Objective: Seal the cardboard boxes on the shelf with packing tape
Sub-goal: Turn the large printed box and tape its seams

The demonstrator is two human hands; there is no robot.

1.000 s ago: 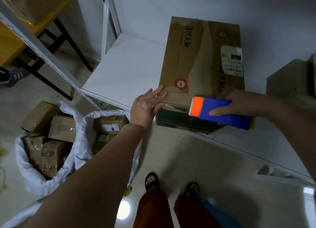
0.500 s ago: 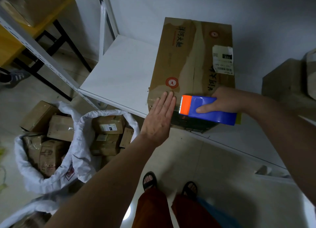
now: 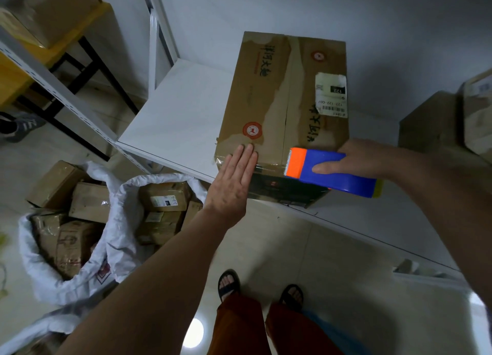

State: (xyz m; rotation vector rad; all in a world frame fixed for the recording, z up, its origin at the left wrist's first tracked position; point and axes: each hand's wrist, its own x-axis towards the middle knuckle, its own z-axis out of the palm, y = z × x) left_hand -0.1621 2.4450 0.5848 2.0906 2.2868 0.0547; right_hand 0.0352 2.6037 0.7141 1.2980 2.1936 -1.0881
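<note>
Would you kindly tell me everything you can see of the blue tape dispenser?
The tape dispenser looks like plastic: a blue body with an orange head and a serrated cutter at its left end. It lies roughly level against the near top edge of the cardboard box on the white shelf. The right hand grips it, thumb across its blue side.

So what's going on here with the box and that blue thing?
A person is taping a brown cardboard box that sits on a white shelf. The left hand presses flat on the box's near edge, fingers straight. The right hand grips a blue and orange tape dispenser at that edge. The top centre seam looks untaped.
</note>
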